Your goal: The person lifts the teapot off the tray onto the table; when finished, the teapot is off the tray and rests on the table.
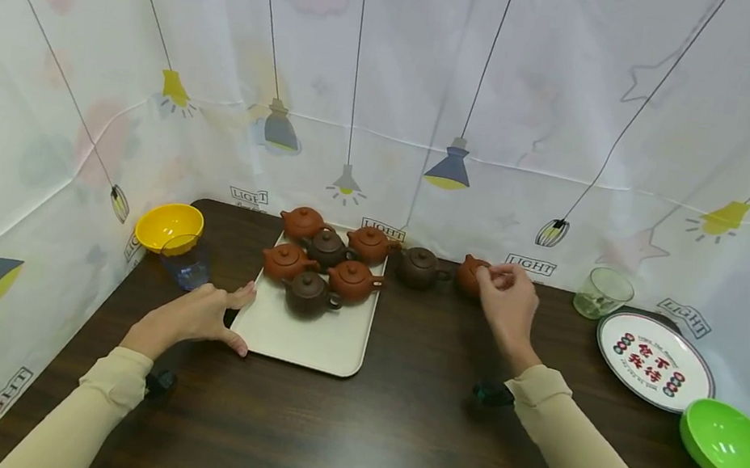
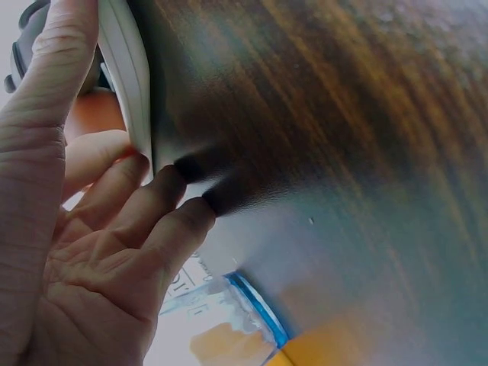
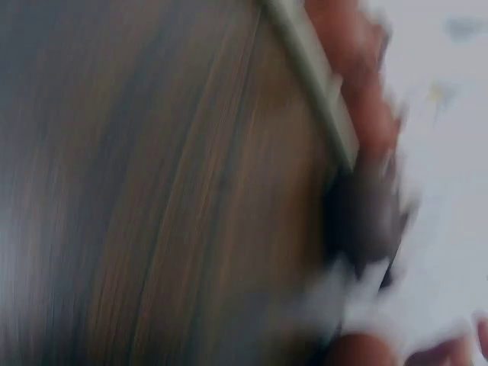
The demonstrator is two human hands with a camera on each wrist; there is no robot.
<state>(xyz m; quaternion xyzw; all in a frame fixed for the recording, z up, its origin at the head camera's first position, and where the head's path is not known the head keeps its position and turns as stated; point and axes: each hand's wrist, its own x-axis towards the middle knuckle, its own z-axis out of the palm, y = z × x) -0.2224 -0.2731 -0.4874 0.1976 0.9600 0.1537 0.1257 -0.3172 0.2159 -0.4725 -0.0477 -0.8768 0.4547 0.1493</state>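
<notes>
Left hand (image 1: 202, 321): thumb and fingers spread apart at left edge of cream tray (image 1: 302, 341), probably steadying it. Right hand (image 1: 512, 301): fingertips clamped on right side of red-brown teapot (image 1: 467, 276), off the tray, just right of dark teapot (image 1: 418, 269); likely a light, sure hold

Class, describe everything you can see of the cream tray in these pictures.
The tray is cream, rectangular with rounded corners and a low raised rim, and looks like plastic. It lies flat on the dark table. Four reddish-brown teapots and two dark teapots stand on its far part; its near part is bare. The left hand is at its left side, fingers apparently touching the rim.
</notes>
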